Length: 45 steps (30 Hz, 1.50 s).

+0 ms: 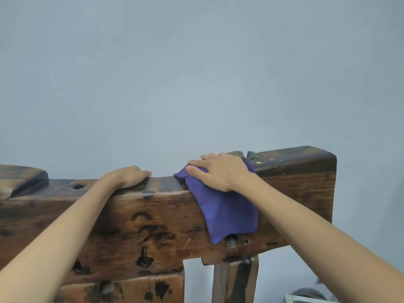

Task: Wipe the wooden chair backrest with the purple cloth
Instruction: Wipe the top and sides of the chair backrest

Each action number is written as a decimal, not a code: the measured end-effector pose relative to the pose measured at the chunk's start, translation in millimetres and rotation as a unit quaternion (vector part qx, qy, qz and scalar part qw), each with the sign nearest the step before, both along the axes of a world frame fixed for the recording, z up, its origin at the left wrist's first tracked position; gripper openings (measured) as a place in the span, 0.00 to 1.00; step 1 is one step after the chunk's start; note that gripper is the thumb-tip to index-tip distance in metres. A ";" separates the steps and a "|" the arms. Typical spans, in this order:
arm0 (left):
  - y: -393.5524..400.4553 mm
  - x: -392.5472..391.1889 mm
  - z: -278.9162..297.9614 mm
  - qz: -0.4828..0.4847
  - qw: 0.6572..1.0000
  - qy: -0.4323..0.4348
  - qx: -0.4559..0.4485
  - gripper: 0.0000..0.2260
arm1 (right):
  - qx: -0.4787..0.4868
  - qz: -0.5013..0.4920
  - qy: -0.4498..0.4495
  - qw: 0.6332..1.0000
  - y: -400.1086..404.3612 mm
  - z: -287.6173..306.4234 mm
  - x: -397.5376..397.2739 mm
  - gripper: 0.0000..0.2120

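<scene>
While the right hand (220, 171) presses the purple cloth (225, 206) flat against the top edge of the wooden chair backrest (140, 224), the left hand (129, 176) rests on the same edge a little further left, apparently to steady the body or the chair. The right grip is spread, fingers straight and laid over the cloth, not bunched round it; this presumably keeps a broad patch of fabric in contact with the wood. The left grip is curved over the rail, fingertips hooked past its far side, with nothing else held. The cloth lies partly on the top edge under the palm, and its free part hangs down the near face of the backrest, well right of centre. Count: two hands, one cloth, one backrest beam. Below the beam a post (235, 278) and a wooden block (122, 287) show. A plain grey-blue wall (196, 73) stands behind. A grey object at the lower right corner cannot be identified.
</scene>
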<state>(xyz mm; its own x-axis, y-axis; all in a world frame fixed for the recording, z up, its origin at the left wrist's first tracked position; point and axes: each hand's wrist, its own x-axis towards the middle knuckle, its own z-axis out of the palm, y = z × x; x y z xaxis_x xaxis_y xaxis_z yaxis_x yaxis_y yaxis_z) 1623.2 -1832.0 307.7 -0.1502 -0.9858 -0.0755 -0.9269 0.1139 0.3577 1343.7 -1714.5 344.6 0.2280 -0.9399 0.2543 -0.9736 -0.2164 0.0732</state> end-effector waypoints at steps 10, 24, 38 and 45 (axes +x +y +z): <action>48.6 -109.1 25.3 -0.136 0.966 0.115 -0.190 0.26 | 0.009 -0.040 -0.002 0.999 4.0 10.3 -69.6 0.33; 53.7 -172.9 23.8 -0.172 0.970 0.108 -0.134 0.20 | 0.051 -0.192 -0.384 0.902 34.2 39.3 -271.6 0.21; 53.3 -172.4 23.1 -0.132 0.969 0.135 -0.160 0.15 | -0.045 -0.251 -0.870 0.423 129.7 -175.1 -307.7 0.18; 133.8 -168.9 -15.5 -0.083 0.874 0.144 -0.456 0.13 | 0.027 -0.253 -0.915 0.313 213.7 -232.6 -237.3 0.18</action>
